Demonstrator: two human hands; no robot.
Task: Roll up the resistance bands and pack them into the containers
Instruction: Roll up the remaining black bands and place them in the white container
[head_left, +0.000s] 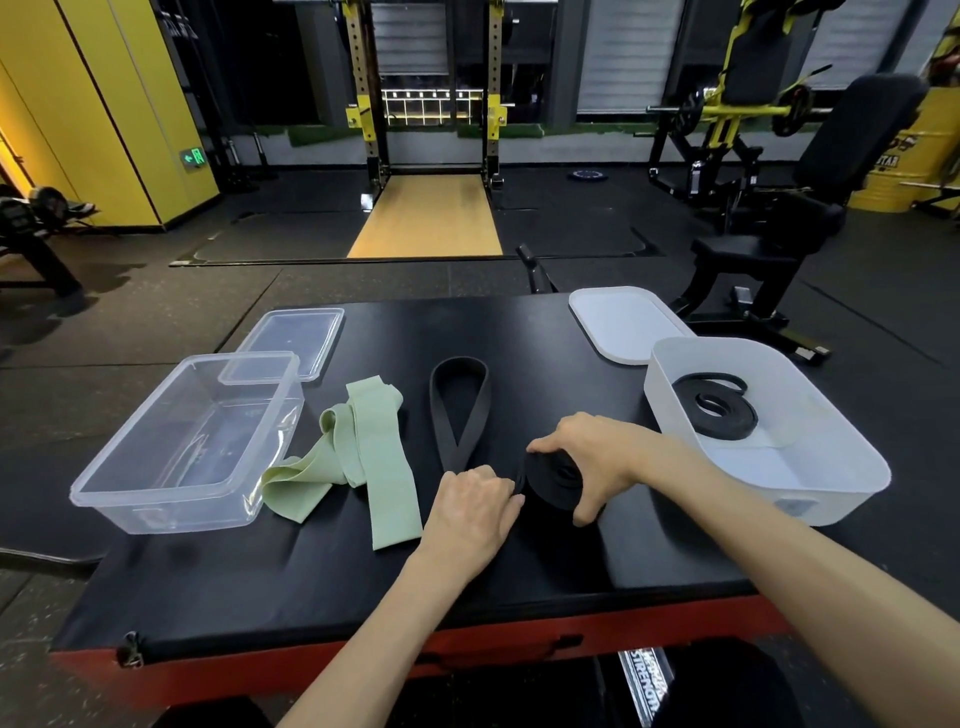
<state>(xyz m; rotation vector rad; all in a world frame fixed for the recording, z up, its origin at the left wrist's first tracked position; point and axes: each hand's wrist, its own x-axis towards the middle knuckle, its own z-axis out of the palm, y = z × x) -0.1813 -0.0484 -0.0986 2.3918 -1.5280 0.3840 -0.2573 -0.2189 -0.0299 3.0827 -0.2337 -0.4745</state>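
Toward the pad's (311, 571) front edge, right hand (587, 457) clamps the black band's (460, 410) coil (558, 475) while left hand (472, 506) pinches the feeding strap; even tension and aligned edges should keep it tight.

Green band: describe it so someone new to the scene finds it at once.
On the black padded table, look just right of the clear plastic container at the left. The green band lies there loose and crumpled, not rolled. It is the only pale green, wide band; the black band beside it is narrower and dark.
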